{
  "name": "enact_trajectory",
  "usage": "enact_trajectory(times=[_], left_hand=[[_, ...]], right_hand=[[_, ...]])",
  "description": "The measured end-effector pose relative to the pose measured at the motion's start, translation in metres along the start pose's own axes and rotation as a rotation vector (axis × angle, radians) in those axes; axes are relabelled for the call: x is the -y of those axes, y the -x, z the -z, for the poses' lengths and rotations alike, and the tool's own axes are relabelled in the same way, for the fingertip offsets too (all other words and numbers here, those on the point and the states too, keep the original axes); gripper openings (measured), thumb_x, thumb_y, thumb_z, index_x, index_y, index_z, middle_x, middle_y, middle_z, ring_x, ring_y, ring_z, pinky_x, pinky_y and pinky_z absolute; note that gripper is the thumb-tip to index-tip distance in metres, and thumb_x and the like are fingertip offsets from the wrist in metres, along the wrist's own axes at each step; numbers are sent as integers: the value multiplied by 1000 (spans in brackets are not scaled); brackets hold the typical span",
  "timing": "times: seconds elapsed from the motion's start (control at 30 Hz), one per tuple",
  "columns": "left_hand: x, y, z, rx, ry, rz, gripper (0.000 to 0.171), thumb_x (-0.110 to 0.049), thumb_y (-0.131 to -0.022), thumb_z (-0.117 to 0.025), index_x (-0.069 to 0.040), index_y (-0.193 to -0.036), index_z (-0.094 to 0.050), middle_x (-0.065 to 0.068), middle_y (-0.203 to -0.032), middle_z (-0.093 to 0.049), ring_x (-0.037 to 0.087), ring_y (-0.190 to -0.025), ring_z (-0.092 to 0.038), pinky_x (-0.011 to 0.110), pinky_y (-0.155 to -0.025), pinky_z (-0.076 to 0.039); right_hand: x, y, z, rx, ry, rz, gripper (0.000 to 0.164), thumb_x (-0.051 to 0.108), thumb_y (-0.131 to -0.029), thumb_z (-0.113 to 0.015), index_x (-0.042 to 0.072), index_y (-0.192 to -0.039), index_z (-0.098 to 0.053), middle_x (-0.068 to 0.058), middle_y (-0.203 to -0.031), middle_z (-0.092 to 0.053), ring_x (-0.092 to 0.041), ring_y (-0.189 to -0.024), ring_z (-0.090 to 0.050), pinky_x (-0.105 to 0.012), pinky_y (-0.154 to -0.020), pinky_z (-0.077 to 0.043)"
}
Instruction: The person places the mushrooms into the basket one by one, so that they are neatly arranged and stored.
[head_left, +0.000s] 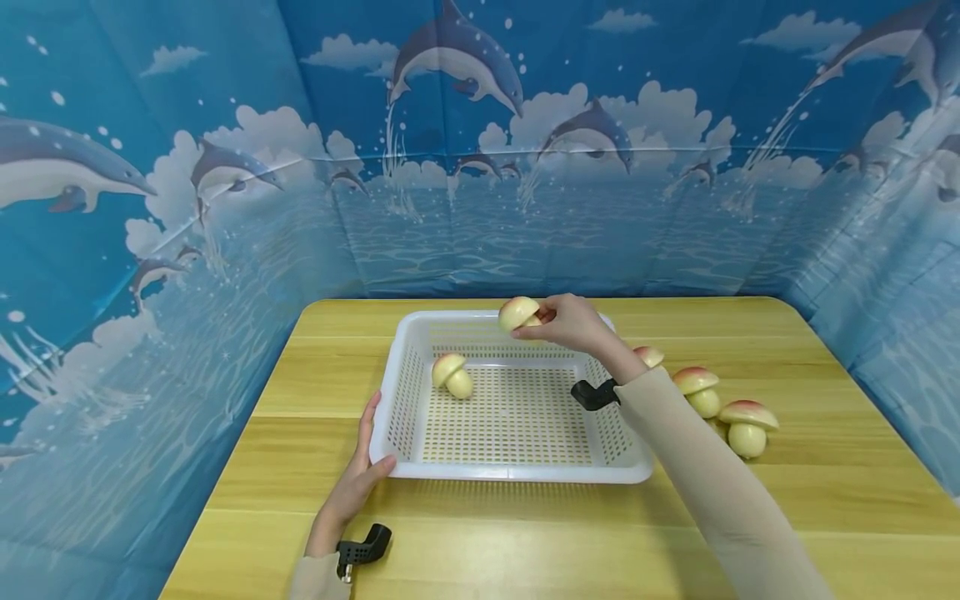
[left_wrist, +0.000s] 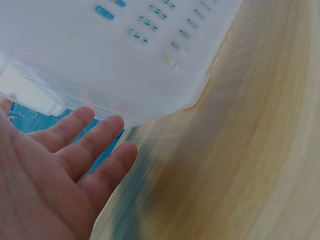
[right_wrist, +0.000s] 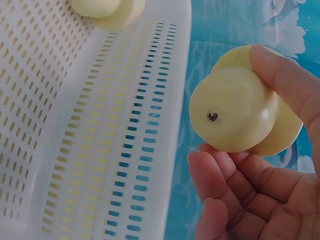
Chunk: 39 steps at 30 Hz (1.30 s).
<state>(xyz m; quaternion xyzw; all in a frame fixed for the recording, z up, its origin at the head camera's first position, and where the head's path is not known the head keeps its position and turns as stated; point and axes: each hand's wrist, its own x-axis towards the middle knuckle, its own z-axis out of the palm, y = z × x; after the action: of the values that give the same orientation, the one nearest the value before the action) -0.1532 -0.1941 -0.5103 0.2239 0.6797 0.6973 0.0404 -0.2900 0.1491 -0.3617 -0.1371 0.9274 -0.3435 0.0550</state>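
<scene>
My right hand (head_left: 573, 323) pinches a toy mushroom (head_left: 517, 313) over the back rim of a white plastic basket (head_left: 517, 473). In the right wrist view, its pale round stem end with a dark spot faces the camera, with the thumb on one side and fingertips on the other. Another mushroom (head_left: 452, 377), cream with a reddish cap, lies inside the basket towards the left. At the basket's front left corner, my left hand (head_left: 351, 493) has its thumb by the rim. The left wrist view shows its fingers (left_wrist: 102, 140) extended along the outer wall.
Right of the basket, several more mushrooms stand on the wooden table (head_left: 525, 550), among them one in front (head_left: 747, 429) and one behind it (head_left: 695, 383); another (head_left: 648, 357) is partly hidden by the right sleeve. A blue dolphin-print curtain (head_left: 465, 225) surrounds the table's back and sides.
</scene>
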Motion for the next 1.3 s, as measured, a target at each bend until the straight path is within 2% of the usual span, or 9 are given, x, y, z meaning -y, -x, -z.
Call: enact_trajectory(times=[0.17,0.47,0.53,0.63,0.8,0.87,0.97,1.13,1.3], left_hand=[[-2,1,-1,0,0,2,85,-17,-91,-51,-24,-152,8,7,-157,9,41,-138,-3,64,-101,-12],[-3,2,-2,-5,-1,-3,85,-18,-91,-52,-24,-152,7,8,-157,8,42,-138,-4,64,-101,-11],[-4,2,-1,-3,0,-3,85,-18,-91,-52,-25,-152,7,8,-157,8,42,-138,-5,64,-100,-12],[-4,2,-1,1,1,-2,85,-19,-91,-51,-23,-152,9,7,-157,8,43,-138,-5,64,-100,-13],[-5,2,-2,6,8,7,85,-18,-92,-51,-25,-152,9,7,-157,7,42,-138,-7,62,-101,-14],[-4,2,-3,5,6,9,85,-19,-91,-51,-27,-152,8,7,-157,7,42,-138,-7,62,-101,-14],[-3,2,-3,-5,-9,11,85,-20,-91,-52,-26,-152,7,6,-157,7,41,-138,-6,63,-101,-13],[-4,3,-3,-20,-15,11,86,-21,-90,-53,-24,-152,6,6,-157,6,39,-139,-4,64,-101,-11],[-4,2,-3,-21,-11,11,85,-22,-90,-54,-26,-152,5,6,-157,7,39,-139,-4,64,-101,-11]], right_hand=[[-3,-6,-8,5,-9,18,50,52,-72,-77,11,-70,-48,1,-59,-33,-16,-54,-32,-31,-52,-28],[-6,-11,-21,16,0,38,51,50,-71,-78,13,-65,-44,4,-54,-28,-13,-49,-26,-29,-50,-26],[-6,-11,-23,31,-10,35,49,46,-73,-79,12,-65,-45,3,-54,-28,-13,-49,-27,-29,-50,-26],[-7,-11,-26,65,-24,20,45,44,-74,-79,12,-67,-48,3,-53,-34,-15,-50,-38,-29,-49,-32],[-10,-14,-33,122,-32,-14,45,45,-74,-78,12,-67,-48,3,-54,-35,-33,-68,-59,-31,-54,-43],[-12,-15,-36,136,-33,-23,44,45,-74,-78,12,-67,-49,3,-55,-37,-37,-74,-61,-31,-56,-46],[-13,-17,-40,150,-22,-40,42,45,-74,-78,12,-70,-52,1,-59,-43,-36,-76,-62,-32,-58,-48],[-15,-17,-46,159,-14,-67,41,45,-73,-79,9,-78,-58,-3,-67,-54,-31,-74,-62,-32,-58,-49],[-14,-16,-51,153,10,-75,42,44,-73,-79,9,-78,-58,-3,-67,-54,-27,-69,-60,-31,-57,-49]])
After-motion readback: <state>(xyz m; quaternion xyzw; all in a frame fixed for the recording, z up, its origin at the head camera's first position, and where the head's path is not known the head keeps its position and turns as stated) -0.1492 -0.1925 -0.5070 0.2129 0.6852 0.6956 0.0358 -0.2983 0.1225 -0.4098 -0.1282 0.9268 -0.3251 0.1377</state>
